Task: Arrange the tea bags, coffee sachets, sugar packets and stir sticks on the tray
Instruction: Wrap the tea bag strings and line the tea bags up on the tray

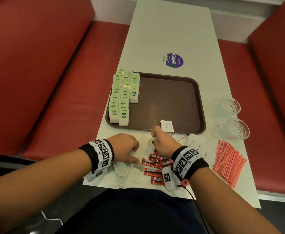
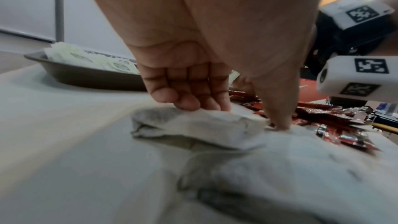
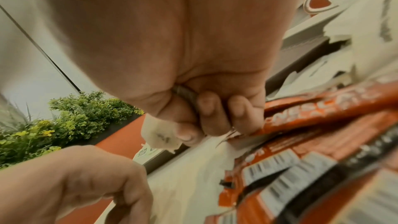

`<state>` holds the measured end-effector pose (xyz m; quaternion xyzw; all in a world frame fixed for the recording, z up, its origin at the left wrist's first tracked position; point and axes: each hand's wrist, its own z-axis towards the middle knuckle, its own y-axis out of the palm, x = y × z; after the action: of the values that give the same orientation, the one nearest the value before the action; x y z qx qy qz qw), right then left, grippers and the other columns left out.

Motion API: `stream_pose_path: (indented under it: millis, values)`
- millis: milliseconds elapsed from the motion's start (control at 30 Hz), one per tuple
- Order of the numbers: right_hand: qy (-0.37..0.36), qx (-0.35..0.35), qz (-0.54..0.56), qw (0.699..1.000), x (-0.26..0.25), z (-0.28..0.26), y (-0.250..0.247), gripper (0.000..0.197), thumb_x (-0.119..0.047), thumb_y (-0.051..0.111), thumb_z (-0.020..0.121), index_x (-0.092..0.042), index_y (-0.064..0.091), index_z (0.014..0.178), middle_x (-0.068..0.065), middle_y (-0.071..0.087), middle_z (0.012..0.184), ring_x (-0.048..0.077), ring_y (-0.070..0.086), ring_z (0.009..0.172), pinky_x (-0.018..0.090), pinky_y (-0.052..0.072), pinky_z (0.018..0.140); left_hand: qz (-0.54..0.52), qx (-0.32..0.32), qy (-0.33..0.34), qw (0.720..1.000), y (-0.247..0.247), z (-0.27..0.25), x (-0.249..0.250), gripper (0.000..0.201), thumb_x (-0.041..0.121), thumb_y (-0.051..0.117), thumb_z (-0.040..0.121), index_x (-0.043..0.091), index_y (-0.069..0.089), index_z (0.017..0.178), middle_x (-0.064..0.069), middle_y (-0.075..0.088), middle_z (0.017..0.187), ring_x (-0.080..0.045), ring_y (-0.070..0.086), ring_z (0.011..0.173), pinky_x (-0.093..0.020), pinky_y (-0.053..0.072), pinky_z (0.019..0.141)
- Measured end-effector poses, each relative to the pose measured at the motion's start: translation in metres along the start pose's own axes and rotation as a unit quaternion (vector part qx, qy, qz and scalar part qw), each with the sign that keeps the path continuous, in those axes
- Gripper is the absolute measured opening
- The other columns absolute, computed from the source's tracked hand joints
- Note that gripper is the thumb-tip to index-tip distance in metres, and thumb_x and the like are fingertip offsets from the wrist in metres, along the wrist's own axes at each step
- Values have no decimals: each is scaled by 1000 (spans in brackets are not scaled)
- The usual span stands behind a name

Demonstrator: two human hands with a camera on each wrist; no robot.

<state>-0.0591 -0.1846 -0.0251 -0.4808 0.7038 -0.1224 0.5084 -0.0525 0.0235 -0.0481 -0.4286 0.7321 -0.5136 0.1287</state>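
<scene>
A brown tray (image 1: 201, 105) holds rows of green-tagged tea bags (image 1: 123, 95) along its left side and one white sugar packet (image 1: 167, 126) at its near edge. In front of it, my left hand (image 1: 133, 152) pinches a loose white tea bag (image 2: 193, 125) between fingers and thumb, among other loose tea bags (image 1: 130, 173). My right hand (image 1: 153, 135) hovers just off the tray's near edge. Its curled fingers (image 3: 206, 108) and thumb hold a small white tea bag (image 3: 157, 135). Red coffee sachets (image 1: 153, 166) lie under the right wrist.
White sugar packets (image 1: 194, 142) lie right of my right hand, and a pile of pink stir sticks (image 1: 228, 161) further right. Two glass cups (image 1: 228, 107) stand beside the tray's right rim. A purple sticker (image 1: 174, 60) lies beyond the tray. Red benches flank the narrow table.
</scene>
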Motion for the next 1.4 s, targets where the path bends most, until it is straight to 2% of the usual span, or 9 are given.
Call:
stream_pose_path:
  millis: [67, 167, 367, 467, 600, 700, 933, 1133, 1400]
  values:
    - [1, 10, 19, 1000, 3, -3, 0, 28, -5, 38, 98, -18, 38, 123, 17, 63, 111, 30, 63, 94, 41, 54, 80, 7, -1, -9, 1000, 1, 2, 2, 44, 64, 63, 81, 24, 57, 98, 4, 58, 95, -17, 52, 79, -32, 46, 70]
    - [5, 28, 42, 999, 3, -3, -2, 46, -6, 41, 99, -16, 34, 143, 6, 53, 134, 21, 60, 107, 24, 44, 86, 16, 10, -24, 1000, -1, 2, 6, 42, 60, 65, 81, 22, 57, 97, 2, 59, 96, -18, 49, 76, -31, 45, 69]
    - [-10, 86, 160, 983, -1, -3, -6, 27, -33, 37, 105, -19, 55, 121, 5, 65, 113, 20, 60, 99, 34, 46, 85, -38, 0, 13, 999, -15, 4, -3, 28, 34, 72, 83, 21, 63, 106, 3, 58, 108, -19, 57, 97, -30, 44, 78]
    - [-14, 103, 137, 985, -2, 0, -9, 21, -27, 37, 107, -20, 54, 116, 3, 64, 94, 20, 59, 80, 40, 51, 80, -15, -27, 18, 999, -21, 4, -12, 41, 25, 75, 81, 21, 63, 120, 1, 57, 118, -20, 52, 108, -31, 44, 87]
    - [-23, 86, 141, 986, 2, 9, -10, 31, -17, 50, 102, -25, 46, 131, 0, 62, 120, 19, 64, 103, 40, 55, 90, -23, -39, -3, 999, -21, 7, -15, 44, 24, 75, 83, 19, 61, 124, -2, 59, 116, -22, 56, 105, -29, 42, 82]
    - [-28, 78, 143, 986, 3, 13, -12, 32, -13, 57, 99, -21, 56, 130, -5, 65, 117, 11, 64, 103, 27, 55, 90, -34, -40, -3, 999, -22, 9, -18, 31, 24, 70, 88, 17, 64, 118, -2, 61, 109, -21, 57, 100, -25, 34, 74]
    - [-13, 75, 183, 980, -3, 19, -17, 21, -2, 43, 95, -20, 51, 88, 0, 55, 73, 11, 46, 55, 28, 42, 52, -199, 81, -29, 976, -38, 4, -30, 10, 29, 63, 95, 20, 66, 100, 8, 64, 92, -12, 60, 83, -29, 49, 78]
    - [-72, 57, 155, 984, -15, 26, -19, 22, -14, 69, 85, -21, 51, 98, -6, 52, 76, 9, 46, 61, 26, 42, 58, -366, 179, -23, 913, -61, 3, -33, 6, 15, 63, 96, 19, 68, 98, 6, 70, 85, -12, 66, 82, -29, 55, 79]
    - [-110, 82, 196, 971, -21, 44, -23, 29, -24, 78, 84, -22, 63, 109, -5, 69, 95, 16, 65, 87, 36, 53, 81, -366, 264, -17, 892, -73, 11, -25, 23, 6, 73, 86, 20, 68, 102, 1, 62, 89, -5, 51, 68, -13, 43, 66]
